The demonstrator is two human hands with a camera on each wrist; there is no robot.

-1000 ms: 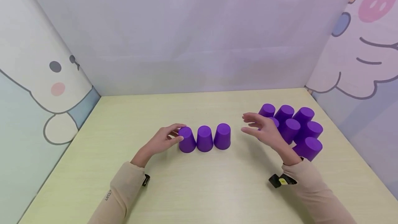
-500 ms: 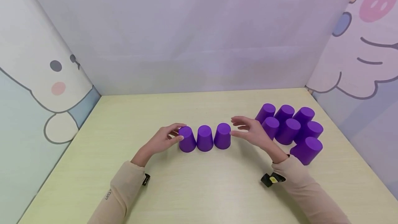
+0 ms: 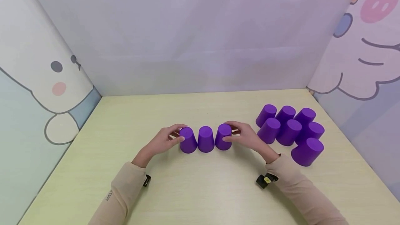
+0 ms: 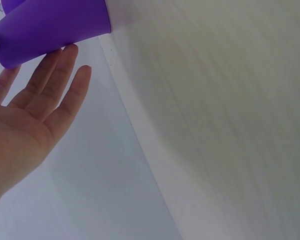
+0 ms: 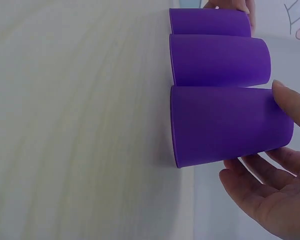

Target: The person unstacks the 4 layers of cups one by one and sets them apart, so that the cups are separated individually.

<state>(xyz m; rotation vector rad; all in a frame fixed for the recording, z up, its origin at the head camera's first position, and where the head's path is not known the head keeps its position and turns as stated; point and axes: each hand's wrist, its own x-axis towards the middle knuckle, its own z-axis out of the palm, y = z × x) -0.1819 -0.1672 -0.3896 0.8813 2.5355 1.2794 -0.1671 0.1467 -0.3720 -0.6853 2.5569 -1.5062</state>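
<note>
Three purple cups stand upside down in a short row on the table. My left hand (image 3: 162, 140) holds the left cup (image 3: 189, 143), thumb on its near side and fingers round the back. In the left wrist view that cup (image 4: 55, 30) shows at the upper left with fingertips against its wall. The middle cup (image 3: 205, 141) stands between the other two. My right hand (image 3: 245, 135) grips the right cup (image 3: 222, 134) near its top; the right wrist view shows the thumb on one side of this cup (image 5: 225, 127) and the fingers on the other.
Several more purple cups (image 3: 289, 133) stand upside down in a cluster at the table's right, beyond my right forearm. The pale wood table (image 3: 200, 190) meets a plain back wall (image 3: 200, 44) and side walls with cartoon prints. Each wrist wears a black strap.
My right hand has moved left from beside the cluster and taken hold of the right cup of the row. My left hand stays on the left cup.
</note>
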